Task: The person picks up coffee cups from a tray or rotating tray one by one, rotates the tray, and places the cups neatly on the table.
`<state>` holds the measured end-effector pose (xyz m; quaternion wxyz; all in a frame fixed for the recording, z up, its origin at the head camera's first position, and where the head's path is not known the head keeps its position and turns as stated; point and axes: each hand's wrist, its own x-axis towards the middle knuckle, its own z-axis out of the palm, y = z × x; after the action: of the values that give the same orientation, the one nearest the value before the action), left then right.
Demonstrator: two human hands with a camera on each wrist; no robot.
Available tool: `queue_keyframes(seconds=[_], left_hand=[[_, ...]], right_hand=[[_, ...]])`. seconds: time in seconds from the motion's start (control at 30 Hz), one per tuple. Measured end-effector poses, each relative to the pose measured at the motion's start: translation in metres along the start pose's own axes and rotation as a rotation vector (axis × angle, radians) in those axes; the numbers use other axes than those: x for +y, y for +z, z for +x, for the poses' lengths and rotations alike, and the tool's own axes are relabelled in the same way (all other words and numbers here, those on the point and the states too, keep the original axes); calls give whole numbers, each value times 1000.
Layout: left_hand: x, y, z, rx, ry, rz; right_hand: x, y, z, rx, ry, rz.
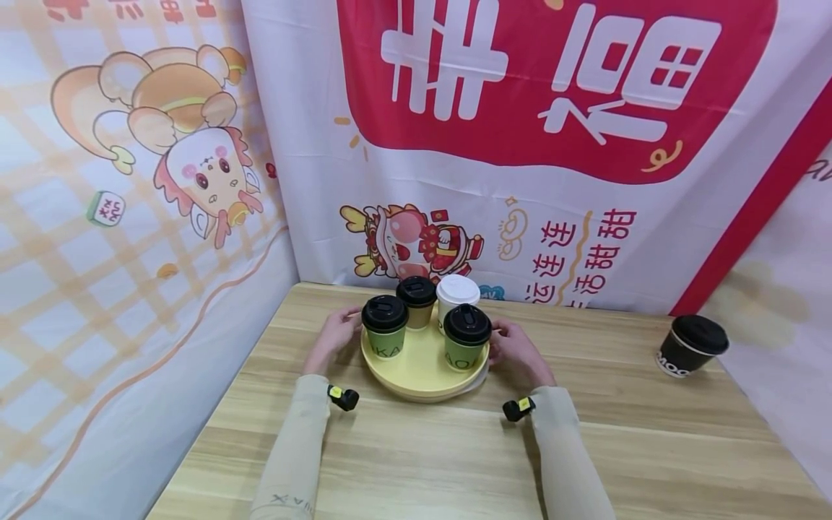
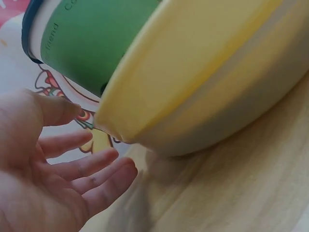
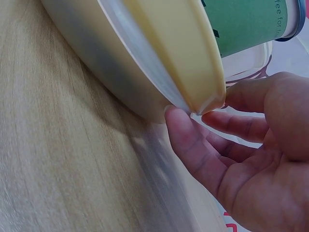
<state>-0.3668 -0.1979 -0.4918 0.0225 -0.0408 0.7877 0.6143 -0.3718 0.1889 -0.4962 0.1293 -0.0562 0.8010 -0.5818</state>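
A round yellow tray (image 1: pixel 422 381) with a paler layer beneath it sits on the table. On it stand several lidded paper cups: a green cup (image 1: pixel 386 342) at the left, a green cup (image 1: pixel 463 354) at the right, a brown cup (image 1: pixel 417 314) and a white-lidded cup (image 1: pixel 458 290) behind. My left hand (image 2: pixel 53 169) is beside the tray's left edge, its fingers loosely extended and thumb just off the rim. At the opposite edge my right hand (image 3: pixel 260 159) pinches the tray's rim between thumb and fingers.
A black lidded cup (image 1: pixel 692 347) stands apart near the right edge of the wooden table (image 1: pixel 416 462). Printed cloths hang behind the table (image 1: pixel 416 173) and along its left side (image 1: pixel 149 289).
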Motion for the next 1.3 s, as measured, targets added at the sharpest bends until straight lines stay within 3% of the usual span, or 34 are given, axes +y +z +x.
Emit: queue_keyframes(seconds=[0.5,0.8,1.13,1.3], left_hand=[[-6,12,-3,-33,25,-52],[-8,16,-1,-31,-1,-106],[-9,9,1,-16,-3,-79],[-7,6,0,-29,7,-74]], right_hand=[[1,-4,-6,7,0,25],[-2,-10,-10,0,20,-4],[-17,-26,-16,40,-34,-13],[-31,-32,-20,9,-63,-35]])
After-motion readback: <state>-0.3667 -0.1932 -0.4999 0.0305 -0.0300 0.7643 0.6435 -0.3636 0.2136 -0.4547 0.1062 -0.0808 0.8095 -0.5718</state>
